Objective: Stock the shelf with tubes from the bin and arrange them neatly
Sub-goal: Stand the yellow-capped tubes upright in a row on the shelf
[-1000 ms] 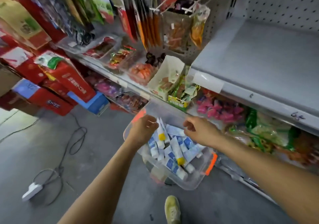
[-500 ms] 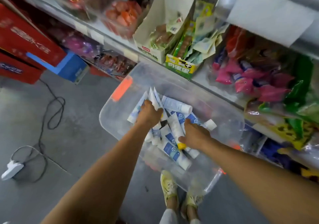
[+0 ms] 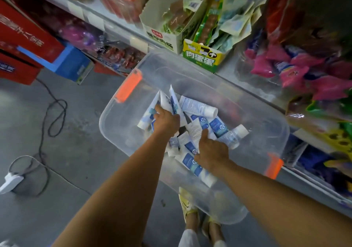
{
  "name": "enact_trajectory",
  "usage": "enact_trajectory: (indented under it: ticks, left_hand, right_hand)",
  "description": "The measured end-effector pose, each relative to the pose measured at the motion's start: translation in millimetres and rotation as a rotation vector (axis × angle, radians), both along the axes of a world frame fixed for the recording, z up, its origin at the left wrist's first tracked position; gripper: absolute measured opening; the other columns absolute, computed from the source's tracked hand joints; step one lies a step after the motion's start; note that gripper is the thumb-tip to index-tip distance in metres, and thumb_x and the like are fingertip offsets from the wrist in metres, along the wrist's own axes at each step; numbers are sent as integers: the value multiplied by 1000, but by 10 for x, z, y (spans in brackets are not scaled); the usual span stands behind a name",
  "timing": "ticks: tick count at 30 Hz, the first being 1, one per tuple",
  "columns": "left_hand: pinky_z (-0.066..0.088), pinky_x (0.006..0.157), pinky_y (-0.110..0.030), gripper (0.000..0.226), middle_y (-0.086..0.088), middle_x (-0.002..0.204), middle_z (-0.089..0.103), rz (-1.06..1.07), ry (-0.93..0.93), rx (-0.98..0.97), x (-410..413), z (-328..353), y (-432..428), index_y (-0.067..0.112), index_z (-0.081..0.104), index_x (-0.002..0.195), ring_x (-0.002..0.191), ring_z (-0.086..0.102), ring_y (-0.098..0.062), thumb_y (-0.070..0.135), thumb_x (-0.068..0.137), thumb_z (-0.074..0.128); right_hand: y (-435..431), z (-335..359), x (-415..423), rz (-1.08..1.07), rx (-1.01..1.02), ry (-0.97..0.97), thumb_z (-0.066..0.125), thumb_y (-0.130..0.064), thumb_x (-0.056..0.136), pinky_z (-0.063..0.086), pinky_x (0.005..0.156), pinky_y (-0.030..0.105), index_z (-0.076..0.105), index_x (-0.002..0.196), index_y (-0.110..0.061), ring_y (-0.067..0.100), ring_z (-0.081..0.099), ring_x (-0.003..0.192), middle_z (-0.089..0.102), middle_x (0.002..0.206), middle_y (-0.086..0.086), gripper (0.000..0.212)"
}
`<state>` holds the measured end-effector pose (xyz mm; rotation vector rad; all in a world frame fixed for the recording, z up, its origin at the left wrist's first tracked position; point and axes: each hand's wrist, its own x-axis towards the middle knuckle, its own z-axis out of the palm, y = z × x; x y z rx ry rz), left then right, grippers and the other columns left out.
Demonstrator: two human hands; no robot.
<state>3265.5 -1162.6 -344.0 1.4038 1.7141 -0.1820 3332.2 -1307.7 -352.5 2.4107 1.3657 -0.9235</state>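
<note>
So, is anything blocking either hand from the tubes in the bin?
Nothing visible. The bin has no lid on; the left hand grips several tubes, and the right hand touches others.

One clear plastic bin (image 3: 106, 122) with two orange latches (image 3: 129, 88). Roughly a dozen white-and-blue tubes (image 3: 198, 107), overlapping; exact count indeterminate. Two hands: left hand (image 3: 166, 120), right hand (image 3: 212, 153). Two yellow shoes (image 3: 187, 203). One black cable (image 3: 55, 113).

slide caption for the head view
Left hand grips several tubes in the clear bin; right hand touches another tube

Left hand (image 3: 166, 120), right hand (image 3: 212, 152) among tubes (image 3: 198, 107)
</note>
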Motion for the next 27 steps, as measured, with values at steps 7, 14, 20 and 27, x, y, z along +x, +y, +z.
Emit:
enact_trajectory:
  ticks: [7,14,20,27]
  left_hand:
    - [49,37,-24,29,-13,102,52,476,-269,-335,-259,657,-235,11,48,120,68,54,-22,21,92,47]
    - [46,46,-25,21,-3,72,57,311,-478,-201,-397,1479,-616,18,58,89,59,54,-18,39,89,63]
    - [42,40,-23,17,-6,66,57,280,-682,-141,-282,2136,-846,6,56,101,45,52,-16,23,96,55]
    - [38,38,-21,19,-9,68,58,222,-829,-32,6,2789,-1453,4,53,100,42,48,-17,23,96,50]
  right_hand:
    - [-2,658,319,-501,-36,271,38,-52,89,38,82,35,56,118,-13,33,56,112,59,123,14,52]
    - [-199,1534,437,-1046,274,800,43,-35,90,22,40,15,46,70,-13,14,32,37,46,59,7,30]
    - [-495,2223,410,-1198,348,1335,51,-36,95,35,38,19,58,84,-3,15,49,43,57,65,12,35]
    - [-924,2885,627,-1075,401,1359,34,-30,90,22,36,14,54,93,-3,15,42,36,55,58,10,34]
